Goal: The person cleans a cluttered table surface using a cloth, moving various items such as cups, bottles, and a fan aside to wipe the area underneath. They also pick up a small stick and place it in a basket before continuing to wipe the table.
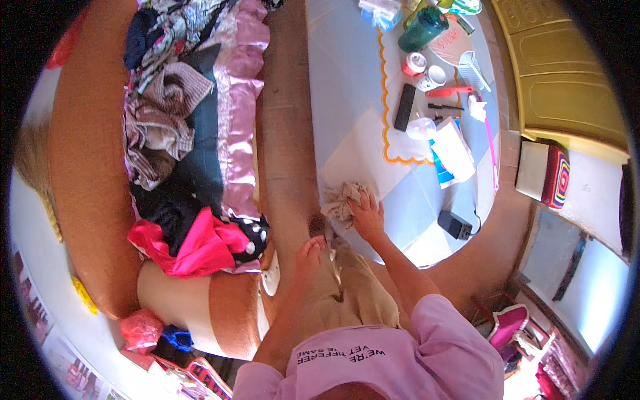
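Note:
A crumpled beige cloth [340, 202] lies on the near left edge of the table [343, 87]. My right hand [367, 215] grips its right side from above, with the fingers partly spread and the palm hidden. Beside the table edge, above my tan trousers, my left hand [309, 253] is held low. Its fingers are curled together, and whatever they may hold is too small to make out. The left hand is apart from the cloth.
On the table are a black charger-like box [455, 225], white paper [453, 152], a black oblong block [404, 107], cups [433, 77] and a dark green bottle [421, 30]. Left, a sofa [93, 173] bears heaped clothes [160, 127] and a pink garment [193, 243].

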Demonstrator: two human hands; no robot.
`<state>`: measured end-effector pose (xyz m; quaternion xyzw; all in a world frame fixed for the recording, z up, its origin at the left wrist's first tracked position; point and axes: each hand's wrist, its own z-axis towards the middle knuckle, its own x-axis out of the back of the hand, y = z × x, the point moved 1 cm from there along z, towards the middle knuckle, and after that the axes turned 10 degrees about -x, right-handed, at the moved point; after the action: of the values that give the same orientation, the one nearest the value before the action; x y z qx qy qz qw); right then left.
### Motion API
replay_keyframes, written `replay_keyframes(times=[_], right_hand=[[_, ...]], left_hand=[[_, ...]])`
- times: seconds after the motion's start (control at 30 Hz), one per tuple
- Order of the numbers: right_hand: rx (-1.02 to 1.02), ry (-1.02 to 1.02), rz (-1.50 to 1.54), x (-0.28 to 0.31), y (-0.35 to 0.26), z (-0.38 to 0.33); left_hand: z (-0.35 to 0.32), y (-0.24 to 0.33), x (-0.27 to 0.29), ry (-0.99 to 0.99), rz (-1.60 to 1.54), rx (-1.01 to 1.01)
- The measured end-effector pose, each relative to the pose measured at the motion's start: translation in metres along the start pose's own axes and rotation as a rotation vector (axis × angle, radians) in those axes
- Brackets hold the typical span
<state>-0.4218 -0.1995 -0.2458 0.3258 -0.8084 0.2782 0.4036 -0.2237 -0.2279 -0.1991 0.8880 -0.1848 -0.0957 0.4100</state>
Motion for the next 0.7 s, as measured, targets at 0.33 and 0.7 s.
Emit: replay_keyframes(times=[0.33, 0.7], right_hand=[[-0.042, 0.215, -0.002, 0.052, -0.046, 0.163], [-0.203, 0.267, 0.067, 0.147, -0.105, 0.348]], left_hand=[[0.06, 0.016, 0.028, -0.038, -0.218, 0.2], [0.176, 0.126, 0.134, -0.058, -0.01, 0.124]])
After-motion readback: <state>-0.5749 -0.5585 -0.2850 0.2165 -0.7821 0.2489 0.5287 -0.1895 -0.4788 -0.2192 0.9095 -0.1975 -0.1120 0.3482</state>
